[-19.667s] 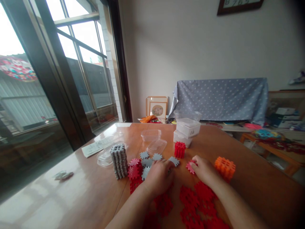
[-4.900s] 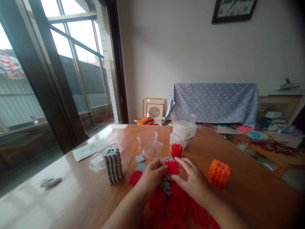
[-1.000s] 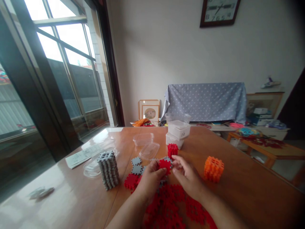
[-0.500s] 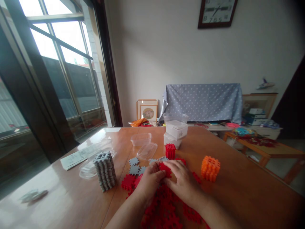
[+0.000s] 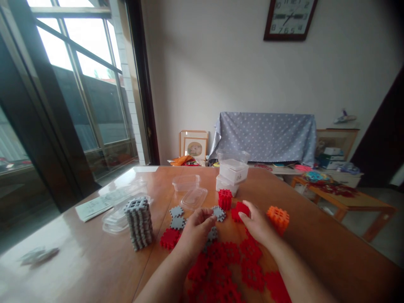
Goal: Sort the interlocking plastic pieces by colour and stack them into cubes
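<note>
My left hand (image 5: pixel 199 229) pinches the edge of a small grey toothed piece (image 5: pixel 219 213), fingers closed. Farther right, my right hand (image 5: pixel 255 221) has its thumb and fingers round some red pieces (image 5: pixel 240 211) near the table surface. Loose red toothed pieces (image 5: pixel 221 273) lie spread below and between both hands. A short red stack (image 5: pixel 225 199) stands just beyond them. Several grey pieces (image 5: pixel 177 223) and a red stack (image 5: pixel 169 238) are left of my left hand. The tall grey stack (image 5: pixel 139 223) is farther left, and the orange stack (image 5: pixel 278 219) stands beside my right wrist.
Stacked clear tubs (image 5: pixel 232 171) stand at the table's far side. An open clear container (image 5: pixel 186 182) and a lid (image 5: pixel 193 198) lie left of them. Paper sheets (image 5: pixel 94 207) and a plastic packet (image 5: pixel 39 255) are on the left. A low wooden table (image 5: pixel 347 198) stands at right.
My hands have moved apart, my right hand going right with red pieces. The grey piece now shows at my left fingertips, and more of the loose red pieces is uncovered. The view has shifted slightly.
</note>
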Tool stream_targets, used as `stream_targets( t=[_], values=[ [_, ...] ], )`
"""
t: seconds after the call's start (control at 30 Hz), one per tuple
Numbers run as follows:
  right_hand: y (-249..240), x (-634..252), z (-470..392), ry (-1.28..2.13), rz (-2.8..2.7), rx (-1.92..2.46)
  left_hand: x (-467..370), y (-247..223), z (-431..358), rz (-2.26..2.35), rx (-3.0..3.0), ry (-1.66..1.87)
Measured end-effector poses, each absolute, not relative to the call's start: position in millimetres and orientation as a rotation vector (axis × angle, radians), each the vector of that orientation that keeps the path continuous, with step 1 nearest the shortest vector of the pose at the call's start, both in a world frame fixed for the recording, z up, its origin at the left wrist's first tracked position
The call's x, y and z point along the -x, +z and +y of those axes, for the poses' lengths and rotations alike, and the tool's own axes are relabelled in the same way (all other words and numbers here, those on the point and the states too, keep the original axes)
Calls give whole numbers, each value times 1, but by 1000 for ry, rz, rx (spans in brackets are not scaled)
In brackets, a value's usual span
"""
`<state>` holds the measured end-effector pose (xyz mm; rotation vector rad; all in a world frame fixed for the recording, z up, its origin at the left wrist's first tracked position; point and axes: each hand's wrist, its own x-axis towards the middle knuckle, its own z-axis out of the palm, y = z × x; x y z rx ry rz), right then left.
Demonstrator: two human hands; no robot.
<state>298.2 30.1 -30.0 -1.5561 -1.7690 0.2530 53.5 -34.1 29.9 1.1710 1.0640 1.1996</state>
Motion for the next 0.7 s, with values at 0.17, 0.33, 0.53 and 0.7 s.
stream_targets(
  t=[0.17, 0.33, 0.53, 0.7],
  values=[
    [-38, -297, 40, 242, -1814, 1589, -51, 33, -35, 1033, -1180, 1191],
    [-47, -289, 42, 271, -1885, 1600, -49, 36, -37, 1019, -1145, 1221],
    [-52, -291, 40, 298, -1938, 1622, -47, 40, -41, 1019, -1154, 1225],
    [-51, -290, 38, 300, -1961, 1596, -47, 40, -41, 1026, -1159, 1221]
  ],
)
